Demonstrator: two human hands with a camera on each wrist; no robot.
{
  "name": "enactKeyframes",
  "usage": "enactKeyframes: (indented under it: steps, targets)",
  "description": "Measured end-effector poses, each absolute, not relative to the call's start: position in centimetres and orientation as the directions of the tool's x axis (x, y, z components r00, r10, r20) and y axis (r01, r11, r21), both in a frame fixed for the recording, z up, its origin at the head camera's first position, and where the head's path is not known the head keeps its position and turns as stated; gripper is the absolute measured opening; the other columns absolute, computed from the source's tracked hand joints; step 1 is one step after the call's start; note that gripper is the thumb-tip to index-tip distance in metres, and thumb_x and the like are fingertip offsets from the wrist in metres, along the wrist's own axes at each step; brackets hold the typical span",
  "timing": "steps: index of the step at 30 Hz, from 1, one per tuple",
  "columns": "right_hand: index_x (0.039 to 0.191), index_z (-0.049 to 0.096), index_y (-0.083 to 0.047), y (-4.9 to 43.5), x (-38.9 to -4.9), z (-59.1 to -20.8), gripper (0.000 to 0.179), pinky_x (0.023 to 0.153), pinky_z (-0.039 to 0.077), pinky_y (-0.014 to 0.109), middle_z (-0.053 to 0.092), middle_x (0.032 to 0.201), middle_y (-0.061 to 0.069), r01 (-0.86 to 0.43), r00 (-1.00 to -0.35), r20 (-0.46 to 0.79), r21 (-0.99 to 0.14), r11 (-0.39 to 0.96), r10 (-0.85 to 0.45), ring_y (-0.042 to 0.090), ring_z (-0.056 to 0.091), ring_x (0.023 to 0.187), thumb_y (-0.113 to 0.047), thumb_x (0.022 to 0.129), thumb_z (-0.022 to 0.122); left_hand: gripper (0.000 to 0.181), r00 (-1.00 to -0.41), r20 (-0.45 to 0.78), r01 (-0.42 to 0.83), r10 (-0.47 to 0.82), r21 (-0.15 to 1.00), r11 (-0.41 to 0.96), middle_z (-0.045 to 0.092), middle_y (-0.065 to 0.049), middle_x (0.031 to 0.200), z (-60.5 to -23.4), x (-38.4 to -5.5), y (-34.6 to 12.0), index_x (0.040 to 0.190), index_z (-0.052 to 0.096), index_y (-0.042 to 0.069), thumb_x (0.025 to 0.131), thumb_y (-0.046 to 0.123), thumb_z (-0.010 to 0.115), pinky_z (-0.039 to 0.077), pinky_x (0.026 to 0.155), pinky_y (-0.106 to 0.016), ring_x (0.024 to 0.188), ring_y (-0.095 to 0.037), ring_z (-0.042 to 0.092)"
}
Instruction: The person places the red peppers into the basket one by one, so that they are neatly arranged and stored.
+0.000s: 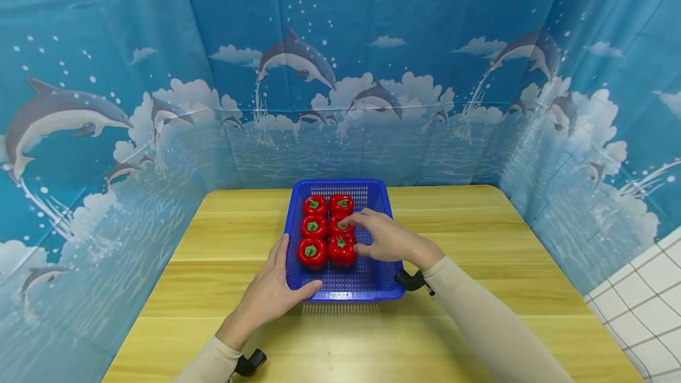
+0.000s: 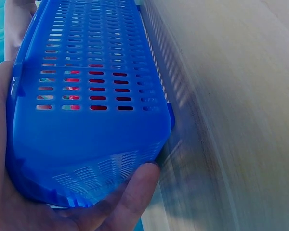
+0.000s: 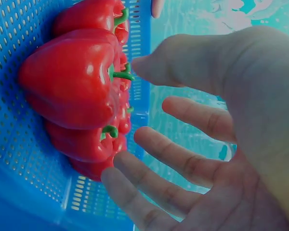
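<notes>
A blue perforated plastic basket [image 1: 372,294] stands on the table with several red bell peppers [image 3: 70,79] in it, set in two columns with green stems up. At its near left corner my left hand [image 1: 273,288] grips the basket, thumb over the front rim and fingers along the left side; in the left wrist view a fingertip lies by the bottom edge. My right hand [image 1: 385,238] is over the right column of peppers, thumb and fingers spread. The right wrist view shows nothing between those fingers, with the thumb tip close to the stem of the nearest pepper.
The wooden table [image 1: 468,223] extends on both sides of the basket. Behind it and along the sides hangs a blue curtain [image 1: 340,146] printed with dolphins. White tiles [image 1: 654,300] show at the lower right. A black strap mount sits at each wrist.
</notes>
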State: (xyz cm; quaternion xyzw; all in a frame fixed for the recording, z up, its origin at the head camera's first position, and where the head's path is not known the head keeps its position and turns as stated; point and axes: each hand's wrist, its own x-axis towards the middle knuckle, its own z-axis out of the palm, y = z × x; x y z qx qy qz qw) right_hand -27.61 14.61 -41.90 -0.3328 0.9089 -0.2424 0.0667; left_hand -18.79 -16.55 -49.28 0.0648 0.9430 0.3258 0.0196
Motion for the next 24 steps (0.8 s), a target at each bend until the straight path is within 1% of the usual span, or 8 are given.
enactKeyframes:
  steps: [3, 9, 11, 14, 17, 22, 24]
  targets:
    - [0.165, 0.065, -0.019, 15.2, -27.5, -41.9, 0.057, 0.121, 0.061, 0.065, 0.066, 0.161, 0.017, -0.560, -0.783, 0.060, -0.503, 0.658, -0.620, 0.041, 0.066, 0.148, -0.018, 0.110, 0.081, 0.138, -0.991, 0.007, 0.109, 0.134, 0.617, 0.780, 0.014, -0.015, 0.198, -49.2, -18.8, -16.6, 0.190, 0.003, 0.017, 0.095, 0.081, 0.080, 0.058, 0.119, -0.077, 0.165, -0.056, 0.052]
    - [0.164, 0.065, -0.015, 16.6, -26.8, -42.1, 0.055, 0.122, 0.062, 0.061, 0.068, 0.155, 0.011, -0.533, -0.811, 0.094, -0.526, 0.663, -0.577, 0.035, 0.068, 0.145, -0.022, 0.112, 0.081, 0.138, -0.992, 0.005, 0.105, 0.130, 0.613, 0.783, 0.012, -0.015, 0.198, -49.3, -18.9, -16.7, 0.190, 0.003, 0.016, 0.095, 0.082, 0.080, 0.058, 0.118, -0.077, 0.165, -0.056, 0.052]
    - [0.163, 0.066, -0.016, 17.2, -26.6, -42.1, 0.054, 0.121, 0.062, 0.061, 0.068, 0.156, 0.010, -0.526, -0.820, 0.113, -0.534, 0.662, -0.560, 0.035, 0.068, 0.144, -0.023, 0.111, 0.081, 0.138, -0.992, 0.001, 0.101, 0.127, 0.614, 0.782, 0.012, -0.015, 0.198, -49.3, -18.9, -16.7, 0.190, 0.003, 0.016, 0.095, 0.081, 0.080, 0.058, 0.118, -0.077, 0.165, -0.057, 0.052]
    - [0.162, 0.067, -0.019, 18.1, -26.4, -42.4, 0.052, 0.120, 0.062, 0.064, 0.067, 0.159, 0.012, -0.532, -0.825, 0.158, -0.543, 0.650, -0.543, 0.038, 0.067, 0.144, -0.022, 0.112, 0.081, 0.137, -0.993, -0.009, 0.089, 0.120, 0.615, 0.784, 0.011, -0.015, 0.199, -49.1, -18.9, -16.8, 0.190, 0.004, 0.017, 0.095, 0.082, 0.079, 0.058, 0.119, -0.078, 0.165, -0.057, 0.051]
    - [0.162, 0.067, -0.017, 19.0, -26.2, -42.6, 0.052, 0.121, 0.061, 0.066, 0.066, 0.161, 0.014, -0.529, -0.831, 0.195, -0.565, 0.633, -0.520, 0.042, 0.066, 0.148, -0.021, 0.112, 0.080, 0.135, -0.994, -0.015, 0.076, 0.108, 0.614, 0.786, 0.010, -0.015, 0.199, -48.9, -19.0, -17.1, 0.190, 0.007, 0.019, 0.095, 0.084, 0.077, 0.058, 0.117, -0.080, 0.165, -0.058, 0.051]
    - [0.161, 0.067, -0.013, 20.5, -25.8, -43.4, 0.050, 0.120, 0.061, 0.068, 0.066, 0.158, 0.017, -0.506, -0.852, 0.235, -0.597, 0.622, -0.468, 0.046, 0.066, 0.148, -0.019, 0.113, 0.079, 0.130, -0.995, -0.012, 0.073, 0.102, 0.614, 0.786, 0.010, -0.017, 0.198, -48.8, -19.1, -17.9, 0.190, 0.012, 0.022, 0.096, 0.088, 0.073, 0.057, 0.117, -0.081, 0.165, -0.061, 0.050]
    - [0.159, 0.068, -0.011, 21.0, -25.7, -43.7, 0.048, 0.119, 0.062, 0.068, 0.067, 0.156, 0.017, -0.509, -0.854, 0.260, -0.597, 0.620, -0.450, 0.044, 0.067, 0.146, -0.017, 0.113, 0.079, 0.127, -0.995, -0.009, 0.074, 0.102, 0.619, 0.782, 0.009, -0.017, 0.198, -48.9, -19.2, -18.2, 0.190, 0.013, 0.024, 0.097, 0.088, 0.071, 0.056, 0.119, -0.081, 0.166, -0.061, 0.048]
